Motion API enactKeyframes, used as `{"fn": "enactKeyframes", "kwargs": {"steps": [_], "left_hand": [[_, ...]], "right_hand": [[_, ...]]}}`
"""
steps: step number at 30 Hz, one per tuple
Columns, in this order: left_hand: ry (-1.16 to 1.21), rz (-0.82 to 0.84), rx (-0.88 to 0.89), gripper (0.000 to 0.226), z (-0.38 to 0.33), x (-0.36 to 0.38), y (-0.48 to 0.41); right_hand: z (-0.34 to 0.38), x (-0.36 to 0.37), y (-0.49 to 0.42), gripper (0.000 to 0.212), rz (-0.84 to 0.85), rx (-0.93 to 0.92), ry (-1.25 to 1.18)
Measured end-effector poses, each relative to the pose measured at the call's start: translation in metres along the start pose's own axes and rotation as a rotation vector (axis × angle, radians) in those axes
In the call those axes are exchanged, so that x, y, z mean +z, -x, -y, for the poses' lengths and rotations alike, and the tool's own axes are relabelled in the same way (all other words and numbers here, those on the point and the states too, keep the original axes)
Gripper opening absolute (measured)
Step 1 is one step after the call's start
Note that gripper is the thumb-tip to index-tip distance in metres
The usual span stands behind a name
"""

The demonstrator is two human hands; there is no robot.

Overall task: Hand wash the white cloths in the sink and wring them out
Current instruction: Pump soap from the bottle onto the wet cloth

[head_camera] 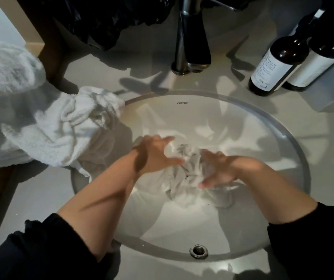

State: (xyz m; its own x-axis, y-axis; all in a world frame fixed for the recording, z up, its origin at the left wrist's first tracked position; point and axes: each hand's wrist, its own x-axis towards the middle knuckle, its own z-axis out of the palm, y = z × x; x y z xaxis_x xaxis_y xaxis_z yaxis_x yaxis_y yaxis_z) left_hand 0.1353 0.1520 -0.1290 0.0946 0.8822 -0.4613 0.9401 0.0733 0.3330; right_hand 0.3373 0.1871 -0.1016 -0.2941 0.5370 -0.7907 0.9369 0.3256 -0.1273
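The white cloth [184, 172] is bunched into a wet, crumpled wad between the two hands, low in the basin of the sink [182, 118]. It is gripped from its left side by the left hand [156, 154], whose thumb and fingers are curled round the folds. From the other side it is clutched by the right hand [220, 170], with the fingers bent over the fabric and the fingertips pressed into it. A loose tail of the cloth is trailed beneath the right hand onto the basin floor.

Both forearms are bared, with dark sleeves [40, 249] pushed up behind the hands. A round metal opening [198, 251] is seen in the basin wall nearer the person than the hands.

To the left of the left hand, a heap of white towels [61, 126] is laid on the desk [40, 195], with one edge draped over the sink rim. Further left a fluffier white towel [6, 71] is piled. Beyond the hands a metal faucet [192, 43] is mounted on the desk. Beyond the right hand and to its right, two dark bottles [277, 65] with white labels are stood side by side. Something black and crumpled [105, 21] is seen beyond the left hand, beside the faucet; what it is cannot be told.
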Motion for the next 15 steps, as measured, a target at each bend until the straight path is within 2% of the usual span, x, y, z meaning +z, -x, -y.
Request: {"fn": "enactKeyframes", "kwargs": {"steps": [1,2,3,5,7,8,9,11,12,13,15], "left_hand": [[-0.118,0.133,0.053,0.099,-0.001,0.009,0.001],[-0.253,0.232,0.083,0.106,-0.004,0.017,0.006],[-0.363,0.263,0.081,0.104,-0.007,0.024,0.010],[-0.477,0.169,0.086,0.080,-0.009,0.033,0.010],[-0.441,0.021,0.061,0.046,-0.011,0.033,0.004],[-0.269,-0.028,-0.007,0.034,-0.011,0.028,0.001],[0.011,-0.035,-0.124,0.024,-0.007,0.022,-0.005],[0.716,0.074,-0.325,0.008,-0.002,-0.001,-0.005],[1.070,0.102,-0.345,0.012,-0.003,-0.015,-0.002],[1.318,0.131,-0.297,0.013,-0.001,-0.024,-0.001],[1.595,0.257,-0.097,0.025,-0.006,-0.040,0.013]], "right_hand": [[0.006,0.011,-0.003,0.114,0.038,-0.019,0.039],[0.011,0.023,-0.008,0.124,0.045,-0.035,0.084],[0.016,0.032,-0.013,0.128,0.013,-0.058,0.128],[0.016,0.039,-0.026,0.114,-0.106,-0.109,0.063],[0.008,0.030,-0.034,0.088,-0.176,-0.105,-0.190],[0.003,0.023,-0.036,0.076,-0.179,-0.090,-0.354],[-0.003,0.014,-0.037,0.063,-0.193,-0.091,-0.560],[-0.006,-0.005,-0.024,0.047,-0.252,-0.115,-0.991],[-0.006,-0.014,-0.015,0.046,-0.301,-0.129,-1.123],[-0.004,-0.020,-0.007,0.047,-0.375,-0.160,-1.180],[0.003,-0.027,0.007,0.045,-0.543,-0.234,-1.254]]}}
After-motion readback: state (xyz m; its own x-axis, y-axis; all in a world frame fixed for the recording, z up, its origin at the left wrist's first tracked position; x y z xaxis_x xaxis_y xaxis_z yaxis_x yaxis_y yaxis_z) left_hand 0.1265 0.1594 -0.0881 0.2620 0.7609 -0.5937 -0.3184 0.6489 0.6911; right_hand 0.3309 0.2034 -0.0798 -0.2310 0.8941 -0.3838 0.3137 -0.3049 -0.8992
